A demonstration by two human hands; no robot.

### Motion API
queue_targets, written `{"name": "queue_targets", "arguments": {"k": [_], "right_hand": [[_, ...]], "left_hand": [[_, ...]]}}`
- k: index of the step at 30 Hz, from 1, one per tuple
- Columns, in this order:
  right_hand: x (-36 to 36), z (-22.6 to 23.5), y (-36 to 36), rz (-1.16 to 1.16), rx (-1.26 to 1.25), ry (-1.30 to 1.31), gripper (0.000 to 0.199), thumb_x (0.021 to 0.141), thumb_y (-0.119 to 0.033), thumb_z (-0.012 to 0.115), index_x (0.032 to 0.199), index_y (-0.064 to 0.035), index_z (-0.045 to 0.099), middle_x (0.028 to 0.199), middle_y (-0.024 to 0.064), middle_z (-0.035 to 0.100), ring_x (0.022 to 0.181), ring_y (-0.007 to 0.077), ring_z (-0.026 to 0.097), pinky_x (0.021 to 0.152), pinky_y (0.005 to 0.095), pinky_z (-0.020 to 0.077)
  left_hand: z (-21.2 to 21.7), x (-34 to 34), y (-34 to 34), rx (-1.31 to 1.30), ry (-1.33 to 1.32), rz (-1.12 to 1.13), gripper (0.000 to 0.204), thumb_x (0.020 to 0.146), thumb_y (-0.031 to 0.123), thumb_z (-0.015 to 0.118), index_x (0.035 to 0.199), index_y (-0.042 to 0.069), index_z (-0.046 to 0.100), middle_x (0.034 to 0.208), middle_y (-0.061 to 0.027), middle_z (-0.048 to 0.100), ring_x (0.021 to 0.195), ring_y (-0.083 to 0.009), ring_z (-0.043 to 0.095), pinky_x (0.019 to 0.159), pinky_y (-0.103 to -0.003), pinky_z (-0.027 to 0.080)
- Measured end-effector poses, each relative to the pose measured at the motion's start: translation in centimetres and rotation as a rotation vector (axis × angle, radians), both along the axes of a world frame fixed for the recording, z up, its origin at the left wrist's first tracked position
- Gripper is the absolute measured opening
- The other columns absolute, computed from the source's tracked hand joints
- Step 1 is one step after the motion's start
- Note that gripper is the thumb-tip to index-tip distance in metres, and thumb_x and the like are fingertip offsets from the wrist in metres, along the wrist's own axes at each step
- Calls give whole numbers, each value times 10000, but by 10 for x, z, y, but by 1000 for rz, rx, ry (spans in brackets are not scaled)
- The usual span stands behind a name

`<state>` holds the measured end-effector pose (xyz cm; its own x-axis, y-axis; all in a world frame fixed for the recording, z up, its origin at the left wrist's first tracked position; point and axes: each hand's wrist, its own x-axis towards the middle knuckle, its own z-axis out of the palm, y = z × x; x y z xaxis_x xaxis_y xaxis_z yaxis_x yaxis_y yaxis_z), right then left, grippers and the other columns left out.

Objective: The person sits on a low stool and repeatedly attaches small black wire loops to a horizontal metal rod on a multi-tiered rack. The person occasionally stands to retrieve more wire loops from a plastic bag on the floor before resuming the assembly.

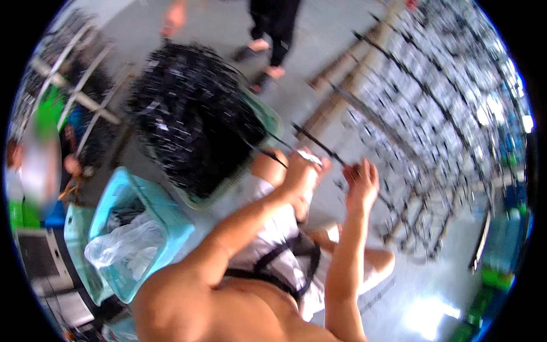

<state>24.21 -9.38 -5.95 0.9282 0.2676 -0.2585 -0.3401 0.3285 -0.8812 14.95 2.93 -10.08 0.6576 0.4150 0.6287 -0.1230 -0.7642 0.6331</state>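
Observation:
My left hand (305, 170) is closed around thin black strips (265, 151), with a small whitish patch at the fingers, too blurred to name. The strips stretch back toward a heap of shiny black pieces (182, 108) in a pale green crate (268, 117). To its right, the fingers of my right hand (362, 183) are pinched at a dark rod (319, 145) that slants between the hands. Whether the rod belongs to the rack beside it is blurred. Both hands are raised above my lap, near the rack's edge.
A large rack (364, 102) hung with many small dark pieces fills the right. At left, a turquoise crate (179, 219) holds clear plastic bags (128, 245). Another person in dark trousers (279, 28) stands beyond the heap; a person's hand (174, 16) is at its far edge.

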Motion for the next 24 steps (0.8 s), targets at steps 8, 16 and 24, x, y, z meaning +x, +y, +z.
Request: {"name": "queue_targets", "arguments": {"k": [8,16,24], "right_hand": [[5,0,-8,75,91,38,199,923,-202,540,913,-5,515,759,87,596,639,184,624,596,318,549],[-3,4,-10,63,41,42,201,926,-201,535,916,-2,508,762,93,595,632,191,629,585,323,553],[12,-2,2,45,4,-22,218,922,-204,528,978,5,508,755,79,550,585,202,602,550,327,535]], "left_hand": [[26,8,-5,246,119,48,77,735,105,685,767,57,635,619,-92,606,573,-286,555,566,-382,416],[23,6,-5,263,91,56,78,757,136,672,750,66,638,613,-97,602,583,-288,559,555,-385,408],[19,0,-2,207,5,66,186,726,115,692,581,70,586,454,-87,516,489,-262,554,504,-371,422]]}}
